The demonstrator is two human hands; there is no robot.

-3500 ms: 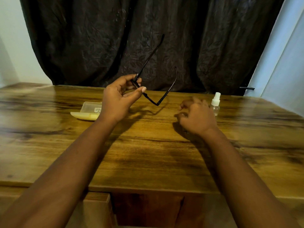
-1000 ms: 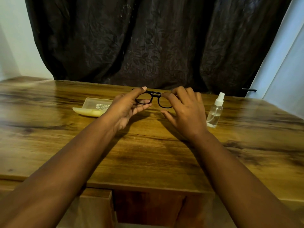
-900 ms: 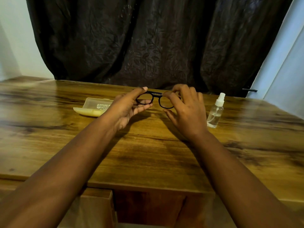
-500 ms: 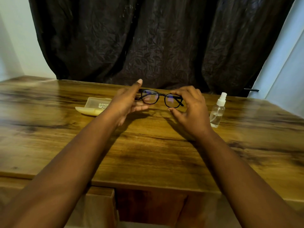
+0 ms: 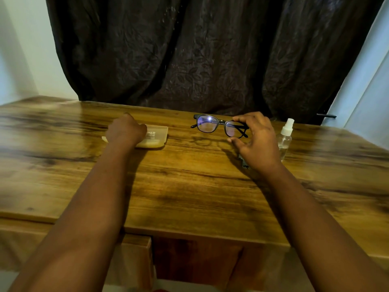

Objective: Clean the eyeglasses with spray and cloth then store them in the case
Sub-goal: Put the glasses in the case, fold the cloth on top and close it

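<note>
Let go of the eyeglasses (image 5: 219,126) with the left hand (image 5: 125,130); now pinched only in the right hand (image 5: 255,142) grip. Left grip curled on the case (image 5: 156,135), spray bottle (image 5: 285,138) beside right. Likely storing next.

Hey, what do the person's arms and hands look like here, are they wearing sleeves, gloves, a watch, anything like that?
Both forearms are bare right down to the bottom edge of the picture: no sleeves show. The left hand and right hand wear no gloves, and no watch, bracelet or ring is visible. The left hand is slightly blurred.
</note>
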